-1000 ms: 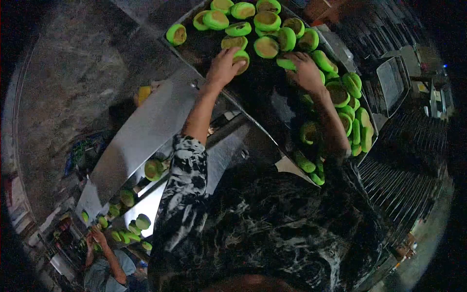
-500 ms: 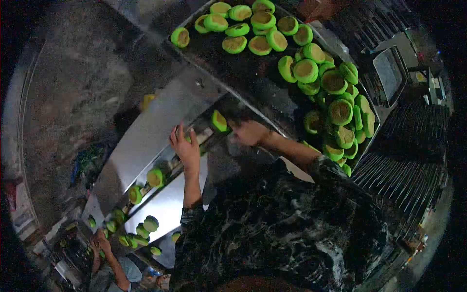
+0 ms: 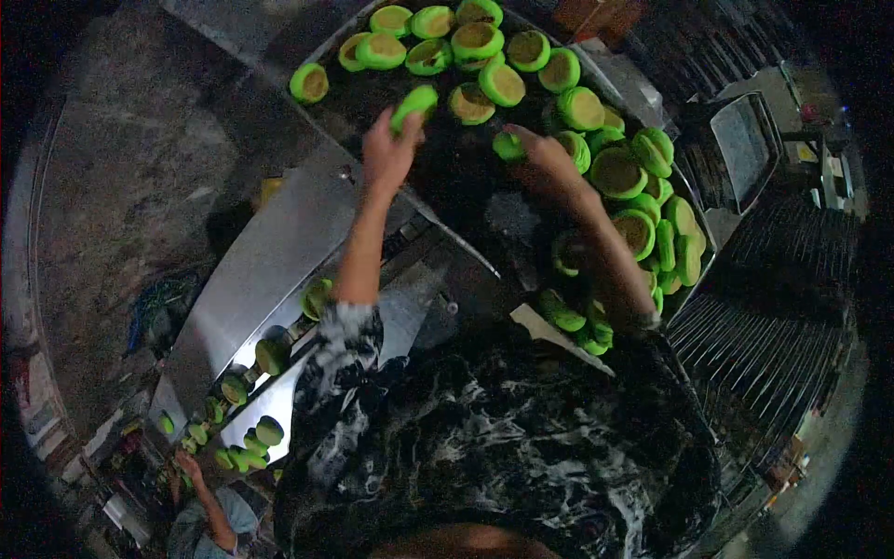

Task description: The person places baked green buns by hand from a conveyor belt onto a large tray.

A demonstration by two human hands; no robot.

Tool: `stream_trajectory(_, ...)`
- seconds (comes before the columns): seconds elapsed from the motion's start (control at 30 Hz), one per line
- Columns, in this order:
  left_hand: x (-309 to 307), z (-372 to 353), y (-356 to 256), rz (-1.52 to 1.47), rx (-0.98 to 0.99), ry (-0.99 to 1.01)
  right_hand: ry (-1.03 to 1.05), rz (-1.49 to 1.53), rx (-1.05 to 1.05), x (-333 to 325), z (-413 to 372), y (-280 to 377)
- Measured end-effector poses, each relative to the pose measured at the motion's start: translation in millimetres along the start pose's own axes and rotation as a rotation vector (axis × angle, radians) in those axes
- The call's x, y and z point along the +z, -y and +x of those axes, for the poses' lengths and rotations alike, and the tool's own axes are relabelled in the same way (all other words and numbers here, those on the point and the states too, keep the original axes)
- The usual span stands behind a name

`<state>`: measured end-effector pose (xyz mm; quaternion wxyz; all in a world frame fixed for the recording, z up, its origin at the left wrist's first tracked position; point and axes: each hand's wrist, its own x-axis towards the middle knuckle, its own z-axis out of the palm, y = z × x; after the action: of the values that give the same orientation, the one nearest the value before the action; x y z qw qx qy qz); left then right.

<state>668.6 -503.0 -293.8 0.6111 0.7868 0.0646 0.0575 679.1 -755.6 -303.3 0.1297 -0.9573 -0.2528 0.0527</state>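
Over the dark tray (image 3: 456,177), my left hand (image 3: 387,158) is closed on a bright green round pastry (image 3: 415,107), which is tilted on its side. My right hand (image 3: 548,160) is farther right over the same tray, its fingers curled against another green pastry (image 3: 508,145); motion blurs this hand. Flat green pastries with browned faces (image 3: 475,40) lie along the tray's far side. More of them (image 3: 618,172) are heaped toward its right edge, partly behind my right forearm.
A narrow conveyor (image 3: 300,328) runs down to the lower left with several green pastries on it. Beside its far end, a co-worker's hand (image 3: 188,464) reaches in. Wire racks (image 3: 773,307) stand at right, and a grey metal tray (image 3: 745,140) is beyond.
Both hands have moved up from the conveyor to the tray. The pastry that was between them at the conveyor's end is gone from there, and each hand now has a pastry.
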Motion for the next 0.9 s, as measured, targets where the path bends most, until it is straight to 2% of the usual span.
stream_trajectory(0.07,-27,-66,8,-0.455,-0.193,-0.265,0.010,0.711,-0.076,-31,-25,32)
stream_trajectory(0.1,-38,-98,9,-0.332,-0.307,-0.265,0.124,0.923,0.015,-31,-39,47)
stream_trajectory(0.13,-47,-122,12,-0.210,-0.418,-0.264,0.152,0.918,-0.135,-21,-50,56)
stream_trajectory(0.17,-55,-141,60,0.235,-0.373,-0.164,0.309,0.950,-0.221,-14,-59,68)
stream_trajectory(0.2,-64,-163,104,0.676,-0.323,-0.054,0.463,1.076,-0.159,-7,-71,89)
stream_trajectory(0.23,-75,-179,103,0.676,-0.332,-0.061,0.443,0.943,-0.375,0,-71,106)
stream_trajectory(0.3,-94,-202,92,0.624,-0.257,-0.132,0.601,0.748,-0.179,-16,-64,164)
stream_trajectory(0.33,-102,-208,91,0.620,-0.256,-0.129,0.600,0.745,-0.174,-3,-60,181)
stream_trajectory(0.4,-116,-208,87,1.044,-0.312,-0.230,-0.129,0.171,-0.467,43,-50,195)
stream_trajectory(0.43,-117,-203,74,1.022,-0.319,-0.241,-0.137,0.159,-0.456,65,-49,192)
stream_trajectory(0.47,-116,-194,62,1.017,-0.302,-0.236,0.140,0.055,-0.384,85,-47,187)
stream_trajectory(0.5,-112,-180,51,0.896,-0.177,-0.240,0.414,-0.046,-0.305,77,-41,188)
stream_trajectory(0.53,-107,-162,39,0.775,-0.053,-0.245,0.398,-0.054,-0.298,65,-36,180)
stream_trajectory(0.6,-75,-115,14,0.750,0.154,-0.156,0.546,0.228,-0.279,-11,-27,178)
stream_trajectory(0.63,-55,-85,8,0.718,0.294,-0.086,0.100,0.466,-0.351,21,-13,140)
stream_trajectory(0.67,-29,-60,1,0.900,0.402,-0.092,-0.080,0.516,-0.203,-19,3,129)
stream_trajectory(0.7,-2,-34,-8,1.084,0.512,-0.098,-0.223,0.285,0.008,-6,34,89)
stream_trajectory(0.73,31,-2,-5,0.993,0.498,-0.030,-0.354,0.200,0.142,-16,52,71)
stream_trajectory(0.77,53,15,5,1.010,0.606,0.046,-0.646,-0.143,-0.043,11,77,24)
stream_trajectory(0.8,67,36,20,1.008,0.599,0.043,-0.541,-0.034,-0.057,22,89,-2)
stream_trajectory(0.87,83,64,43,0.922,0.476,0.311,-0.129,0.266,0.120,-12,92,-12)
stream_trajectory(0.9,77,52,26,0.917,0.462,0.317,-0.115,0.269,0.122,-17,86,-10)
